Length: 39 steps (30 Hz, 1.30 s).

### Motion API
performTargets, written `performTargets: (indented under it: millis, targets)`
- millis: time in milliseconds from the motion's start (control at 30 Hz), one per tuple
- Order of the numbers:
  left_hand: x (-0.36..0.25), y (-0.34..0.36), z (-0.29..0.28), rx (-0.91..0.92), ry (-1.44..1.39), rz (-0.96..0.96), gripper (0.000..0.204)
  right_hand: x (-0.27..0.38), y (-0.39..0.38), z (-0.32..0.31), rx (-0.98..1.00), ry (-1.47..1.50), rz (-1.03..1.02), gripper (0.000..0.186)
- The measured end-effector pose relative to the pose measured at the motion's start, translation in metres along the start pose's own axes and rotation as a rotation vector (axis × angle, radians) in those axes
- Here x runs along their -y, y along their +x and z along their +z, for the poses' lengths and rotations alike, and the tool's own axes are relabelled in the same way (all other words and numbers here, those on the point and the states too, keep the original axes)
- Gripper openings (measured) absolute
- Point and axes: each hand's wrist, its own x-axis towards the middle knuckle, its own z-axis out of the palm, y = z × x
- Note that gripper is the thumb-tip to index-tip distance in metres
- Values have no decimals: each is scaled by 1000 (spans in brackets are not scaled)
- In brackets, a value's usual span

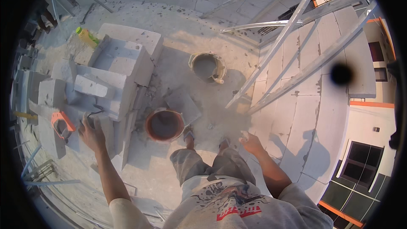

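My left hand (91, 131) is closed on the handle of a grey trowel (80, 99) at the pile of white blocks (116, 89) on the left. An orange-handled tool (61, 125) lies just left of that hand. My right hand (251, 143) is out at the right, beside the light block wall, with fingers curled; what they hold, if anything, is too small to make out. Between my feet and the blocks stands a reddish bucket (148, 125) of grey mix. A paler bucket (218, 65) of grey mix stands farther forward on the floor.
The block wall (313, 131) runs along the right, with metal braces (275, 55) slanting over it. A green-yellow bottle (87, 38) rests behind the pile. Another person's legs (44, 19) show at far upper left. A building (360, 123) stands beyond the right wall.
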Motion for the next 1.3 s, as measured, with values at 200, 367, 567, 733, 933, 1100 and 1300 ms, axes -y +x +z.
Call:
performTargets:
  millis: [200,367,567,733,933,1100,1300]
  targets:
    - [-5,0,-12,48,-99,-44,34,-41,-43,2,-146,53,78,53]
    - [-121,-98,-73,376,-712,126,36,2,-88,9,-171,113,-157,60]
    - [-311,-188,-169,1099,-1053,455,63,44,-162,23,-380,427,-560,85]
    - [-388,-264,-235,1267,-954,1017,91,-42,-229,13,-652,651,-423,79]
    - [-410,-364,-293,1538,-1105,1163,81,-146,-324,42,-943,1178,-157,58]
    - [-404,-422,-291,1846,-593,1058,65,-205,-374,88,-864,2196,-386,50]
    - [-422,-485,-299,1951,-1168,631,55,-209,-397,114,-600,2082,-331,59]
